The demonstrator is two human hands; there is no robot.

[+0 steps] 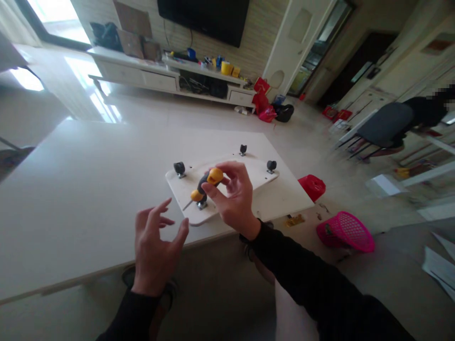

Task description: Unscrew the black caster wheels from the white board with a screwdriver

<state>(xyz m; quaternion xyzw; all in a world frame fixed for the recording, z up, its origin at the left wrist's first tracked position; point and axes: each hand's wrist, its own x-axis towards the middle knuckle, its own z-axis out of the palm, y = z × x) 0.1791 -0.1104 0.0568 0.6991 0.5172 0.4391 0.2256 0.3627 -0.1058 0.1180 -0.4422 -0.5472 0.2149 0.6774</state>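
My right hand [236, 192] grips a screwdriver [214, 176] by the end of its yellow and black handle. The thin shaft points down and left, over the near corner of a white board [227, 189]. To its left, my left hand [158, 241] is open, thumb and fingers spread, touching nothing. The board lies flat on the white table. Black swivel casters stand wheels up on it: one at the left [179, 168], one at the back [243, 149], one at the right [271, 166]. A near caster's metal base [202, 204] shows below the handle, its wheel mostly hidden.
The white table [88, 199] spreads left. Beyond its right edge are a red bag [312, 187] and a pink basket [344, 232] on the floor. A low TV cabinet [142, 78] stands at the back. A person sits near a grey chair [386, 124] at the right.
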